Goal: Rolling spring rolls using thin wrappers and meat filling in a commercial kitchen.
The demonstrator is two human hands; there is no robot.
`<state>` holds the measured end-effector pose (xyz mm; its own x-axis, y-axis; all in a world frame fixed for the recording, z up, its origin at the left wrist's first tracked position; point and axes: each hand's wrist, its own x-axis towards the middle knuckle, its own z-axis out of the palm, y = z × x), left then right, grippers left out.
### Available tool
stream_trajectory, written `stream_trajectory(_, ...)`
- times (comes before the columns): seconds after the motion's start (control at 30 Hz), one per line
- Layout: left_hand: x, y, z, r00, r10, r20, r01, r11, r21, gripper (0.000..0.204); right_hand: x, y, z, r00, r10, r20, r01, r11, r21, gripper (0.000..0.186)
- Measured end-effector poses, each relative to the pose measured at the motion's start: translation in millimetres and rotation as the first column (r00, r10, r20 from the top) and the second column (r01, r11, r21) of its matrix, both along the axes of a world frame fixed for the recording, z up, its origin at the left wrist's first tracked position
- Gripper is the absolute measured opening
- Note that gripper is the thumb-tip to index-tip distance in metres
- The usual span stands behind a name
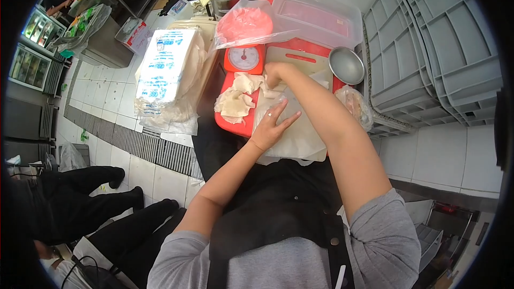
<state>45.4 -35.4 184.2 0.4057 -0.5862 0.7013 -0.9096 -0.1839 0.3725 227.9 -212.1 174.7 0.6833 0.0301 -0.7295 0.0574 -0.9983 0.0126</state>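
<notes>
My left hand is open, its fingers spread over a white plastic sheet on the cutting board. Farther off, my right hand bends down with its fingers curled together against thin, pale, dough-like pieces. Its fingertips are hidden, so what they grip cannot be made out. To the left of both hands, more pale, crumpled sheets lie in a loose pile on the red surface. Just behind that pile stands a red dial scale.
A clear plastic bag drapes over the scale's top. Behind sits a clear plastic tub. At the right are a metal bowl, a bagged item and grey crates. A stack of packaged white sheets stands left. Another person's legs show lower left.
</notes>
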Motion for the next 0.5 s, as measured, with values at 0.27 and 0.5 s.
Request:
stream_trajectory(0.27, 4, 12, -11, 0.991, 0.111, 0.068, -0.109, 0.994, -0.032, 0.066, -25, -7, 99, 0.866, -0.021, 0.499, -0.064, 0.986, 0.152, 0.024)
stream_trajectory(0.5, -1, 24, -16, 0.986, 0.160, -0.041, -0.161, 0.986, -0.034, 0.068, -113, -36, 240, 0.651, -0.256, 0.715, -0.155, 0.877, 0.455, 0.018)
